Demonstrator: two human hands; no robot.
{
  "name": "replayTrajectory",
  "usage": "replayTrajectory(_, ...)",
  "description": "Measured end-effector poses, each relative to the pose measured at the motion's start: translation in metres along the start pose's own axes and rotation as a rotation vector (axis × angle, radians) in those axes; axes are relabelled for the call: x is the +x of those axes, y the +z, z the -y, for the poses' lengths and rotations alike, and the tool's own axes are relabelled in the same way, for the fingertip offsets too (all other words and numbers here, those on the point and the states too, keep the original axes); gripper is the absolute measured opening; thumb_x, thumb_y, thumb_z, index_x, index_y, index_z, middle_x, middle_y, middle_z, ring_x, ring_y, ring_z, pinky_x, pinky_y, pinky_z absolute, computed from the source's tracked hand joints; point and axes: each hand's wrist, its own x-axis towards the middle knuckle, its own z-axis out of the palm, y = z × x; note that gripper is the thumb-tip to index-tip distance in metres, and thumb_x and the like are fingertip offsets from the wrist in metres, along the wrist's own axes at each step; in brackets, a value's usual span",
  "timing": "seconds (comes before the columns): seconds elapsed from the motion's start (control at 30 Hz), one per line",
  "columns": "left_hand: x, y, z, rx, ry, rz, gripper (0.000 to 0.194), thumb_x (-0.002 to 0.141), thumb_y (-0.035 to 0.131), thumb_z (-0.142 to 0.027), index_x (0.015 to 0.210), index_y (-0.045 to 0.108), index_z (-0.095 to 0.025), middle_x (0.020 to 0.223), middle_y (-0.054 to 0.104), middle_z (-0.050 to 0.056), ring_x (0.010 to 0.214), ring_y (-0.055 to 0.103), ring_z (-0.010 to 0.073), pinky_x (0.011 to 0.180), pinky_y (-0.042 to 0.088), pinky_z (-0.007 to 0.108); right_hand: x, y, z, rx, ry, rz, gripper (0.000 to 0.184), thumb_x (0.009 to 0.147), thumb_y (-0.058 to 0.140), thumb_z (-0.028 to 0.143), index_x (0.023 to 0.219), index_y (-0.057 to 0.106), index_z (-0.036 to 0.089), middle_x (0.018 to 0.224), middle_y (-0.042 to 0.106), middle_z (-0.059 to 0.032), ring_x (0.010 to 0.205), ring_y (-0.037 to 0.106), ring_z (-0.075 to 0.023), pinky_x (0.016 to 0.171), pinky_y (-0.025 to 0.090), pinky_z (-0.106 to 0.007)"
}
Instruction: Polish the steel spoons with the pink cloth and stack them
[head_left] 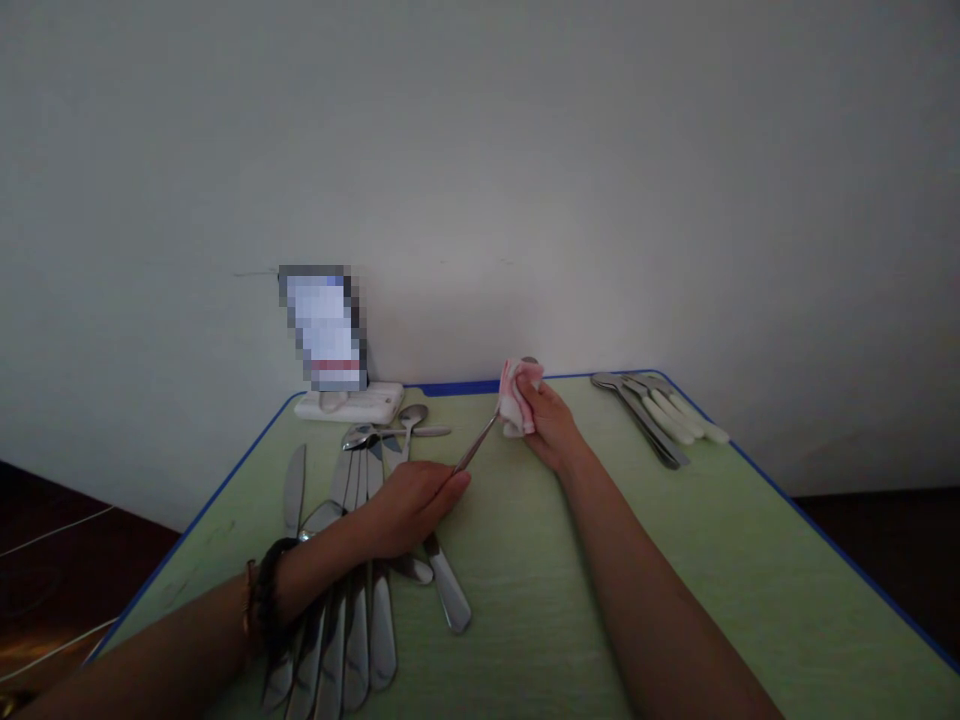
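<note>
My left hand (420,505) is closed around the handle of a metal spoon (477,445), which slants up and to the right. A pink and white cloth (514,405) is wrapped about the spoon's upper part, and a dark rounded tip shows just above it. Gripping the cloth, my right hand (551,420) is closed around it and the spoon's far end. Below my left forearm lies a spread of metal cutlery (358,620), partly covered by the arm. A small spoon (412,415) and a knife blade (295,490) lie near that spread.
At the table's back right rest metal spoons (637,410) beside several white-handled pieces of cutlery (679,415). A blurred-out phone (326,330) leans on a white stand (352,403) at the back left. The green table (517,620) has a blue edge and meets a plain wall (480,180).
</note>
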Motion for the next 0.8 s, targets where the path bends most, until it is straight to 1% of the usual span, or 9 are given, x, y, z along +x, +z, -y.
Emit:
replayTrajectory(0.17, -0.0003, -0.0003, -0.0004, -0.037, -0.027, 0.017, 0.040, 0.093, 0.019, -0.042, 0.060, 0.032, -0.022, 0.057, 0.040, -0.002, 0.053, 0.039, 0.0135, 0.056, 0.031, 0.026, 0.0036, -0.0017, -0.0028, -0.043, -0.037, -0.043, 0.033, 0.057, 0.077, 0.042, 0.071, 0.060, 0.018, 0.057, 0.057, 0.0060, 0.049, 0.045, -0.0071, 0.048, 0.035, -0.022)
replayTrajectory(0.3, 0.0000, 0.0000, -0.0001, -0.094, -0.059, 0.033, 0.042, 0.092, 0.020, -0.043, 0.059, 0.032, -0.022, 0.056, 0.038, -0.003, 0.051, 0.037, 0.0127, 0.053, 0.031, 0.024, 0.0083, -0.0035, -0.0047, -0.050, -0.035, -0.056, 0.028, 0.055, 0.075, 0.033, 0.073, 0.061, 0.017, 0.061, 0.060, 0.0051, 0.053, 0.049, -0.0081, 0.051, 0.038, -0.022)
replayTrajectory(0.4, 0.0002, 0.0013, 0.0018, -0.136, -0.072, 0.027, 0.041, 0.092, 0.022, -0.043, 0.060, 0.035, -0.021, 0.056, 0.039, -0.004, 0.051, 0.038, 0.0124, 0.052, 0.031, 0.023, 0.0091, -0.0026, -0.0044, -0.037, -0.027, -0.088, 0.020, 0.055, 0.070, 0.025, 0.070, 0.060, 0.017, 0.061, 0.062, 0.0044, 0.055, 0.052, -0.0092, 0.053, 0.041, -0.021)
replayTrajectory(0.47, -0.0001, 0.0021, 0.0033, -0.180, -0.073, 0.010, 0.038, 0.093, 0.025, -0.041, 0.067, 0.043, -0.020, 0.057, 0.042, -0.004, 0.053, 0.041, 0.0124, 0.053, 0.032, 0.023, 0.0080, -0.0007, -0.0037, -0.026, -0.019, -0.084, 0.016, 0.056, 0.067, 0.022, 0.069, 0.060, 0.016, 0.063, 0.064, 0.0031, 0.058, 0.055, -0.0103, 0.055, 0.043, -0.022)
replayTrajectory(0.53, -0.0007, 0.0023, 0.0042, -0.234, -0.080, 0.001, 0.032, 0.093, 0.026, -0.039, 0.085, 0.050, -0.019, 0.057, 0.043, -0.005, 0.053, 0.043, 0.0124, 0.054, 0.033, 0.022, 0.0063, 0.0013, -0.0034, -0.032, -0.011, -0.059, 0.015, 0.056, 0.066, 0.021, 0.069, 0.061, 0.016, 0.067, 0.066, 0.0012, 0.061, 0.058, -0.0114, 0.058, 0.046, -0.023)
replayTrajectory(0.6, -0.0014, 0.0020, 0.0041, -0.268, -0.096, 0.001, 0.032, 0.094, 0.026, -0.037, 0.102, 0.050, -0.018, 0.055, 0.041, -0.007, 0.050, 0.043, 0.0122, 0.052, 0.032, 0.022, 0.0049, 0.0027, -0.0037, -0.043, -0.011, -0.049, 0.015, 0.057, 0.066, 0.021, 0.070, 0.061, 0.016, 0.069, 0.068, 0.0004, 0.061, 0.059, -0.0115, 0.058, 0.046, -0.023)
replayTrajectory(0.63, -0.0017, 0.0017, 0.0038, -0.273, -0.101, -0.001, 0.033, 0.094, 0.026, -0.037, 0.108, 0.049, -0.017, 0.054, 0.040, -0.008, 0.049, 0.043, 0.0122, 0.051, 0.031, 0.022, 0.0045, 0.0030, -0.0040, -0.042, -0.012, -0.049, 0.016, 0.057, 0.067, 0.021, 0.071, 0.061, 0.016, 0.069, 0.068, 0.0005, 0.061, 0.059, -0.0112, 0.057, 0.046, -0.022)
replayTrajectory(0.73, -0.0017, 0.0008, 0.0024, -0.261, -0.104, -0.012, 0.035, 0.094, 0.026, -0.037, 0.110, 0.050, -0.017, 0.053, 0.039, -0.008, 0.049, 0.042, 0.0122, 0.051, 0.029, 0.022, 0.0035, 0.0038, -0.0053, -0.010, -0.023, -0.033, 0.021, 0.059, 0.070, 0.025, 0.076, 0.061, 0.017, 0.070, 0.067, 0.0015, 0.059, 0.059, -0.0104, 0.056, 0.047, -0.022)
replayTrajectory(0.8, -0.0013, 0.0009, 0.0021, -0.257, -0.105, -0.008, 0.035, 0.094, 0.026, -0.037, 0.109, 0.050, -0.017, 0.053, 0.038, -0.008, 0.049, 0.042, 0.0120, 0.051, 0.030, 0.022, 0.0027, 0.0053, -0.0057, 0.006, -0.047, 0.008, 0.026, 0.061, 0.073, 0.031, 0.078, 0.059, 0.018, 0.067, 0.066, 0.0030, 0.056, 0.058, -0.0096, 0.053, 0.046, -0.021)
